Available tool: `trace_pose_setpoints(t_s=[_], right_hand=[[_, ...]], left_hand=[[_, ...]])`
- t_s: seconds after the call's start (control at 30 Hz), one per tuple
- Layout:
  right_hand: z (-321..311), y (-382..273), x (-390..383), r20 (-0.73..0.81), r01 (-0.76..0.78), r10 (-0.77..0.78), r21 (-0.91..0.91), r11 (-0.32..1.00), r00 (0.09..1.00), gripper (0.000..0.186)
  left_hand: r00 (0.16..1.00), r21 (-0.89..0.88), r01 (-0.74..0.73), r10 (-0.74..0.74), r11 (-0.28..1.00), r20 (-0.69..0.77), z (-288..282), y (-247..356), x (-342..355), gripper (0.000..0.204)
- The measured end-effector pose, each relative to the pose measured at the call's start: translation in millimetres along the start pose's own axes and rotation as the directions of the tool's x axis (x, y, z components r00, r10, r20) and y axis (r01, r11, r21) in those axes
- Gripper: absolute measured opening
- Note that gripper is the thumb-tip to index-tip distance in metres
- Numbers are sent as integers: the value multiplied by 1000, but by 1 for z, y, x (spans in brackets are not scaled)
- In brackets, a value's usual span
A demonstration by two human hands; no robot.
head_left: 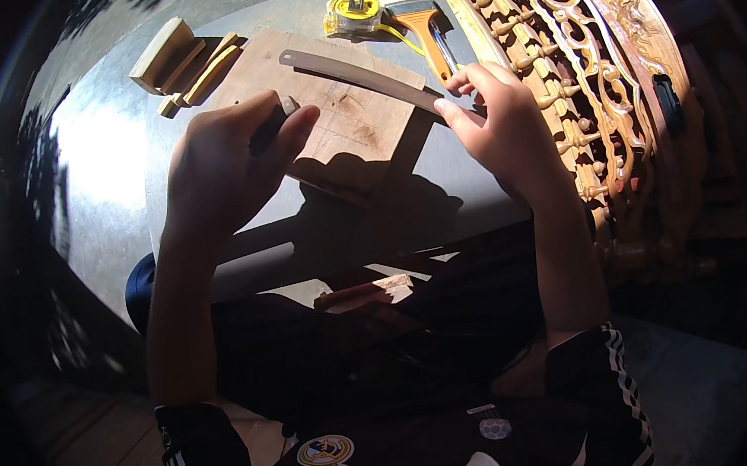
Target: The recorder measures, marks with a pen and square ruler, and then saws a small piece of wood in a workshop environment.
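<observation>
My right hand pinches the near end of a thin steel ruler between thumb and fingers. The ruler slants across the far part of a flat wooden board, its holed end toward the far left. Over the board's left side, my left hand is closed, thumb against fingers. A small dark thing with a greyish tip shows between them; its kind is unclear. Pencil-like lines and a dark stain mark the board. Shadows of my hands fall across its near edge.
On the grey metal table, wooden blocks and strips sit far left. A yellow tape measure and an orange-handled paintbrush lie at the far side, a pen beside the brush. Carved wooden furniture stands along the right.
</observation>
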State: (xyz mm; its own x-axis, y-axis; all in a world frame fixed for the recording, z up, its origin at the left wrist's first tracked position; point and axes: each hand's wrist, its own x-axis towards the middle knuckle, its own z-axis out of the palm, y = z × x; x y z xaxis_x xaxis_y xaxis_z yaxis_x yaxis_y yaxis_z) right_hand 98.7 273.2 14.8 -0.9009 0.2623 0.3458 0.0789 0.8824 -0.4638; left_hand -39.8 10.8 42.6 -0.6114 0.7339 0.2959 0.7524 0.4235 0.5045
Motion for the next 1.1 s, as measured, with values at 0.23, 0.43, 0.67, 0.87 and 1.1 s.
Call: trace_pose_setpoints(t_s=[0.23,0.43,0.67,0.87,1.1], right_hand=[[9,-16,82,6,320,-320,-87,943,947,20],[10,-9,110,285,-103,248,-441,891,926,41],[-1,25,94,112,-226,260,-246,942,959,39],[-30,-4,84,-135,-92,78,-99,991,988,28],[-65,-66,37,141,-10,-67,484,875,988,19]], left_hand=[[1000,62,-25,25,998,1,-5,-13,-14,49],[998,64,67,-66,996,-17,-6,-10,-33,31],[992,-187,129,-129,974,15,-22,-16,-36,48],[946,-608,310,-301,731,121,-22,-16,-37,49],[908,-807,408,-280,426,311,-16,-21,-33,39]])
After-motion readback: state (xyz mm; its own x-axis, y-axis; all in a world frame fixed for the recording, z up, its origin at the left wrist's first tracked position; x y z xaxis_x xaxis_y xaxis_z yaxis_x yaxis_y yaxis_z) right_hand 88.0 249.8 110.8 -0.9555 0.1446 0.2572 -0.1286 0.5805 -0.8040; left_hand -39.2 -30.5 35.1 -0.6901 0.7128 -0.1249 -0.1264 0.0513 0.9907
